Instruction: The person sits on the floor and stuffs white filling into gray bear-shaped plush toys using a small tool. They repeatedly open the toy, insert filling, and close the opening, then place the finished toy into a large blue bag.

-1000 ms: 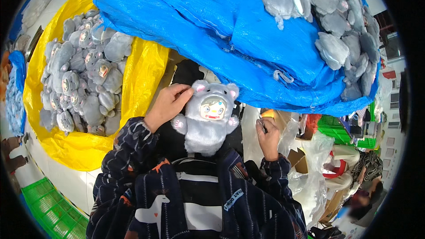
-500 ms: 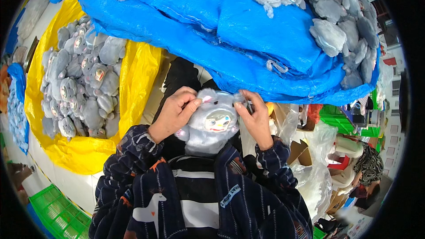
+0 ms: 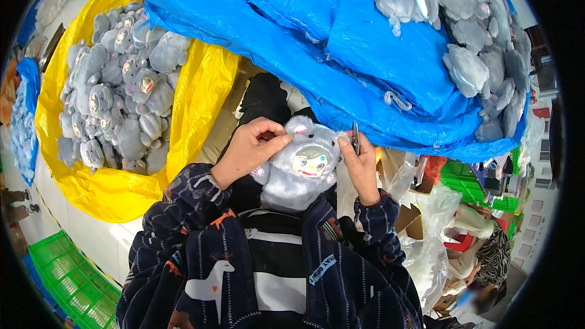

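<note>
A grey plush toy with round ears and a doll-like face sits upright against my front, its face turned up. My left hand is at the toy's left ear, thumb and forefinger pinched together. Whatever lies between those fingertips, perhaps a thread, is too small to make out. Beside the toy's other ear, my right hand grips small metal thread snips, their thin pointed blades sticking up past the fingers. My right thumb is close to the toy's head.
Ahead spreads a big blue sheet sack with grey plush pieces along its far and right sides. A yellow sack at the left holds many more plush toys. Green crates, clear plastic bags and another person are around.
My left hand has gone from holding the ear to a pinch beside it. Metal snips now show upright in my right hand. The view has shifted slightly, and the toy appears tilted.
</note>
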Demonstrator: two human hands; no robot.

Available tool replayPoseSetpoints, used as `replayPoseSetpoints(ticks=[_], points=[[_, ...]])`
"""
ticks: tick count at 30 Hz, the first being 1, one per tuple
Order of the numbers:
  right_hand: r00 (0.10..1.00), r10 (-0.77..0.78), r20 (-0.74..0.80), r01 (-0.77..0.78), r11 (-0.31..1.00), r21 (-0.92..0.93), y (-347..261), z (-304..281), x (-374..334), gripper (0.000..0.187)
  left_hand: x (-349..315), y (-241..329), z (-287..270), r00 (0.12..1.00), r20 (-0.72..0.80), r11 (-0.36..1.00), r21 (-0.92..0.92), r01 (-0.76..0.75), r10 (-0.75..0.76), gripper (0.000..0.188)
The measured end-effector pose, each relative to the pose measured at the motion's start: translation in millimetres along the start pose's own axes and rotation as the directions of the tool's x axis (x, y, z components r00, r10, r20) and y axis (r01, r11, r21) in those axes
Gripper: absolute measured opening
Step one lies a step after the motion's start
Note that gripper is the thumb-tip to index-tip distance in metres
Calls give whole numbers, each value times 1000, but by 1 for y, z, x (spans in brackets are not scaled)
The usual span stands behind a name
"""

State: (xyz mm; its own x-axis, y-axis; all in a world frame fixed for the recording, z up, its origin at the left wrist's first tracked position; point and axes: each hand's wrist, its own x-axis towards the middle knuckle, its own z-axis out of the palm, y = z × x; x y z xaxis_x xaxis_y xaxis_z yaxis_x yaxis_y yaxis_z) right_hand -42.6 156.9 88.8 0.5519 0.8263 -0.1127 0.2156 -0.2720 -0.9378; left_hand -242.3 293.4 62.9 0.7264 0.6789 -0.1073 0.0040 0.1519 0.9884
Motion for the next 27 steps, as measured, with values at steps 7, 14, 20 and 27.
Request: replayPoseSetpoints(ticks=[7, 14, 20, 27], points=[[999, -35, 12, 36, 999, -27, -4, 5, 2, 21, -9, 10, 2, 957, 82, 817, -503, 281, -279, 9], [962, -271, 16, 268, 935, -231, 5, 10, 11, 22, -16, 3, -5, 955, 107, 751, -595, 286, -278, 7], [847, -490, 208, 525, 707, -473, -70, 14, 2, 33, -19, -1, -1, 964, 38, 767, -597, 234, -264, 6], [683, -514, 519, 722, 368, -586, -86, 36, 6, 28, -20, 6, 5, 955, -44, 756, -621, 204, -294, 5]])
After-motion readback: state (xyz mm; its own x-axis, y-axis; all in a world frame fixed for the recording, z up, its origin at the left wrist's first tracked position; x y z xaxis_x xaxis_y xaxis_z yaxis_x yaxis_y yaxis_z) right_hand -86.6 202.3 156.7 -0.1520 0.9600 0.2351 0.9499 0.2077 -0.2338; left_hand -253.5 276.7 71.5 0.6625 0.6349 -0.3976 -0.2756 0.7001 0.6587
